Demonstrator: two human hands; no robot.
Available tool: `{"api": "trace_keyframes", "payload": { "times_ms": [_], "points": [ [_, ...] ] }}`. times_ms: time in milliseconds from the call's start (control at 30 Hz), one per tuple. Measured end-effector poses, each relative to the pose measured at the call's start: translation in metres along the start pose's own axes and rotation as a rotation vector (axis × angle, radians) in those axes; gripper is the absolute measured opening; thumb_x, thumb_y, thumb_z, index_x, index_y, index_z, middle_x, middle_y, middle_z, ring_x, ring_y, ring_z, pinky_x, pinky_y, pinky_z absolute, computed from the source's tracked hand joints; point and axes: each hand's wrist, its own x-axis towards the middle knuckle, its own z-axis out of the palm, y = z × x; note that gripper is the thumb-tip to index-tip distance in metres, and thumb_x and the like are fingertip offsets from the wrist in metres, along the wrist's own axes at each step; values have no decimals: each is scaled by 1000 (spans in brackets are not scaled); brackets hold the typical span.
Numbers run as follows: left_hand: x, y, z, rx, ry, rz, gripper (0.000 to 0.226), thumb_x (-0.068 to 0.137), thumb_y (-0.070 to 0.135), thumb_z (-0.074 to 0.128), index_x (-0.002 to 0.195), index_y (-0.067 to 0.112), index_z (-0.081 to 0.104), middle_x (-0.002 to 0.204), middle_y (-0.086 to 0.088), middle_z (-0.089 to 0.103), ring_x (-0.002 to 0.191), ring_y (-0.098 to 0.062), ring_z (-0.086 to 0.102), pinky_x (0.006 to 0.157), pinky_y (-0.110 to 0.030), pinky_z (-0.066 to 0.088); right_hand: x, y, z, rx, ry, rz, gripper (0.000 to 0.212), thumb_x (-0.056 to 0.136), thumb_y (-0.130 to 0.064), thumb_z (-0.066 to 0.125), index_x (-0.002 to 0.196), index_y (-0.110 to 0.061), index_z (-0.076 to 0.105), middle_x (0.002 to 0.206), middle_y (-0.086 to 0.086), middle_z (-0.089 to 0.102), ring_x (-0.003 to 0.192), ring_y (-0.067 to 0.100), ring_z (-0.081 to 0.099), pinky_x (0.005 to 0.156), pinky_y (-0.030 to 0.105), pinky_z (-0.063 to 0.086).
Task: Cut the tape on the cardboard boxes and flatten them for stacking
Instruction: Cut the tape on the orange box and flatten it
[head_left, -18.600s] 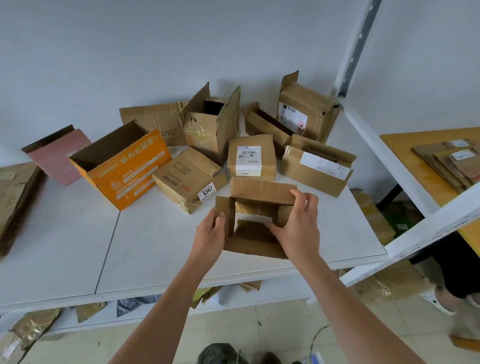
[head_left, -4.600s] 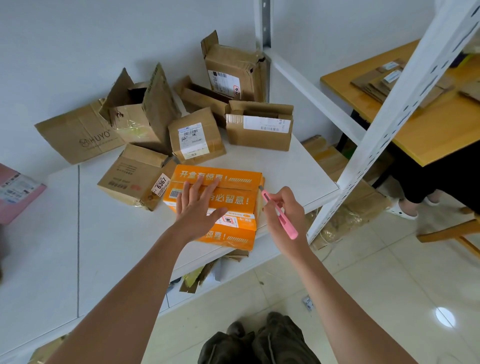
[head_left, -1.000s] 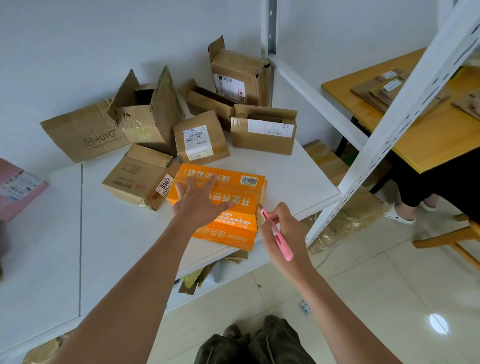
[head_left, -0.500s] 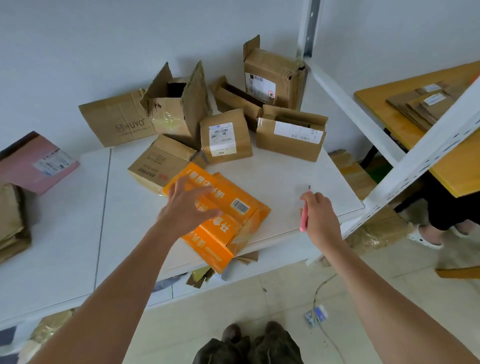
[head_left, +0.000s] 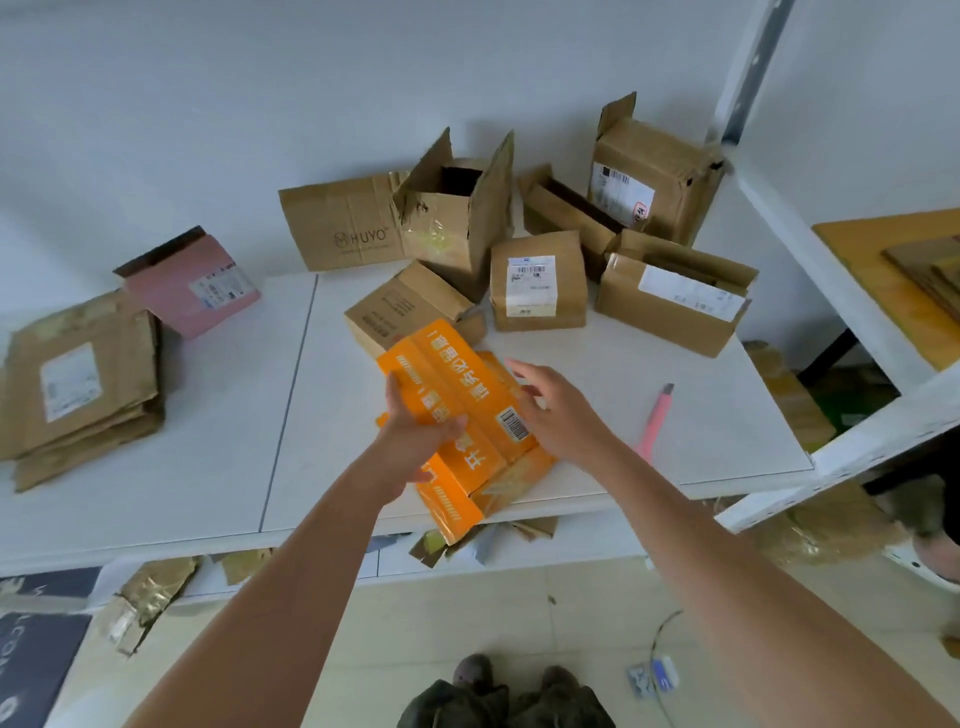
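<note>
We see the orange box (head_left: 462, 410) near the table's (head_left: 208, 467) front edge, our left hand (head_left: 415, 441) gripping its left side. Our right hand (head_left: 561, 410), fingers loose and holding nothing, sits at the box's three o'clock; the pink knife (head_left: 655, 418) lies farther right.

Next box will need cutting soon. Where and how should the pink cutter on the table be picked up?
Pinch the pink cutter across its narrow sides at mid-handle, coming from above with the right hand, which is open and nearest. It lies flat on the white table, its grey tip pointing away, so gripping the pink body likely keeps fingers off the tip.
</note>
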Motion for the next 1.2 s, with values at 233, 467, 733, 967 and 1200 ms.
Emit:
{"api": "trace_keyframes", "payload": {
  "times_ms": [233, 467, 733, 967, 1200],
  "points": [
    [-1, -22, -12, -139, -52, -15, 67, 83, 14, 78, 131, 39, 39, 119, 3, 65, 100, -26, 67, 75, -50, 59, -21, -12, 45, -135, 34, 34, 53, 101, -22, 49, 151, -15, 33, 149, 7, 45, 135, 21, 44, 111, 36, 38],
    [0, -21, -4, 39, 104, 51, 72, 82, 17, 73, 138, 38, 33, 98, 10, 56, 81, -13, 59, 54, -31, 51, -1, -31, 47, -262, 76, 152, 70, 86, -53, 66, 140, -17, 39, 130, 4, 58, 118, 24, 56, 95, 37, 45],
    [3, -24, -14, 13, 47, 36, 82, 81, 17, 78, 144, 37, 29, 119, -2, 59, 101, -27, 63, 59, -36, 57, 6, -40, 51, -353, 66, 214, 78, 76, -56, 76, 133, -16, 41, 127, 6, 57, 117, 25, 55, 91, 36, 45],
    [5, -23, -13, 35, 24, 34, 88, 82, 21, 79, 149, 37, 23, 128, -3, 54, 108, -28, 60, 55, -33, 55, 5, -38, 38, -137, 30, 268, 76, 77, -48, 76, 140, -18, 46, 129, 0, 59, 113, 20, 59, 93, 35, 51],
    [11, -25, -18, 61, -2, 16, 85, 84, 20, 77, 146, 39, 22, 123, 1, 54, 102, -24, 61, 52, -30, 55, -1, -20, 1, 455, -104, 447, 30, 95, -36, 62, 113, -13, 68, 94, 1, 73, 80, 18, 70, 65, 28, 53]
  ]
}}
